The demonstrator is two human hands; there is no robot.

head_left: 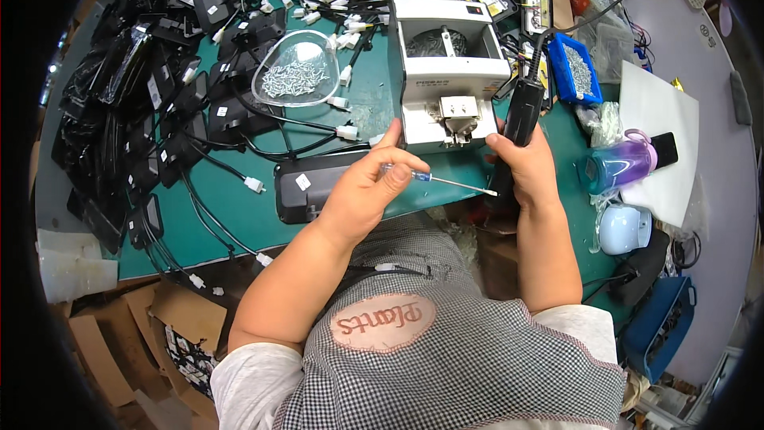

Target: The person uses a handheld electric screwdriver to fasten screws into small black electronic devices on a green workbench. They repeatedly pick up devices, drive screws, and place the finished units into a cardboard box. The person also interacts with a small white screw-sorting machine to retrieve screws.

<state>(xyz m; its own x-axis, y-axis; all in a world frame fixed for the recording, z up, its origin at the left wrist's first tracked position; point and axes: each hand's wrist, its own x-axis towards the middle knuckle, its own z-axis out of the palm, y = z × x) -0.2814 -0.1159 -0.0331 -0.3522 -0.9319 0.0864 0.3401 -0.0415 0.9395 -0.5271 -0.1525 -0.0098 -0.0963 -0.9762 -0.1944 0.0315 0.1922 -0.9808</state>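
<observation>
Power screwdriver point(523, 115) was gripped by the right hand point(528, 163), one small screwdriver point(422, 176) by the left hand point(360, 195); the green bench point(567, 147) bore one machine point(447, 73).

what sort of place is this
Likely a small assembly workshop, judging by the black corded handheld tool, the silver metal screws in a clear plastic bowl, and the many black plastic casings and white-plugged cables.

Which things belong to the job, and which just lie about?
Likely the job:
blue-handled metal screwdriver (left hand)
black cylindrical power screwdriver (right hand)
white boxy machine
black oblong casing

Probably lying about:
teal-purple plastic bottle
white flat sheet
black phone-like slab
</observation>
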